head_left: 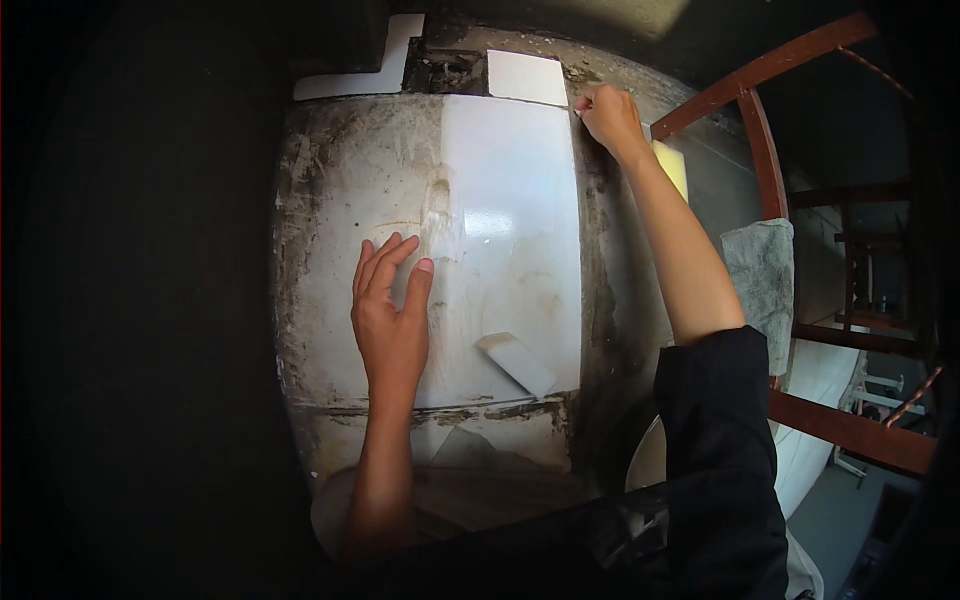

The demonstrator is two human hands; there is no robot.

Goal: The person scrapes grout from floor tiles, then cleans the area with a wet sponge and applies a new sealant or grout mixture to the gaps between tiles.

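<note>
My left hand [391, 308] hovers over or rests lightly on a large pale slab [340, 200], fingers apart and holding nothing. Dirt smears the slab's left part, while its right part is a glossy white panel [510, 180]. At the far right corner of that panel, my right hand [610, 118] is closed with its fingertips pinched together. Something small and whitish may be between them, too small to name. Beside it lies a small white rectangular tile [527, 77]. A loose whitish strip [520, 364] lies slantwise on the panel's near end.
A white L-shaped piece [370, 82] lies at the far left, past a dark rough gap [445, 75]. On the right stands a red-brown frame [765, 150] with a grey cloth [760, 285] hung over it. A yellow block [670, 168] shows behind my right forearm.
</note>
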